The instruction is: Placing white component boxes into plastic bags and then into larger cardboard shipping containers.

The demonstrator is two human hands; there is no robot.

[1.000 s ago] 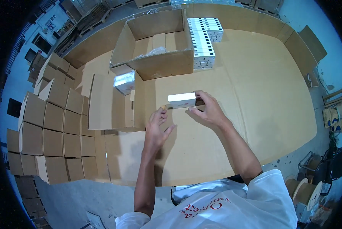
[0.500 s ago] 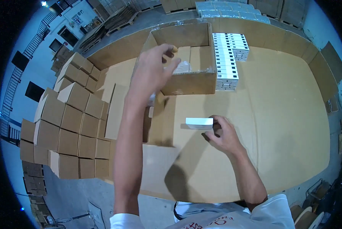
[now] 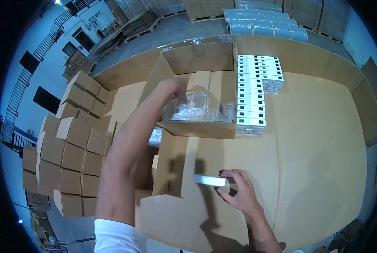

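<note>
My left hand [image 3: 174, 87] reaches forward into an open cardboard carton [image 3: 199, 63] and touches the clear plastic bags [image 3: 197, 110] lying inside; whether its fingers grip anything is hidden. My right hand [image 3: 237, 192] rests low on the cardboard-covered table [image 3: 315, 168] and holds a small white box [image 3: 209, 180] by its right end, flat and just above the surface. A long double row of white boxes [image 3: 251, 90] stands right of the carton.
Several small brown cartons [image 3: 72, 143] are stacked at the left. A cardboard divider [image 3: 165, 168] stands upright beside my left forearm. Wrapped rolls [image 3: 264, 25] and pallets lie at the back. Raised cardboard walls edge the table.
My left hand has gone from beside the white box up and forward into the carton, down among the plastic bags. My right hand stays on the white box, lower in view.
</note>
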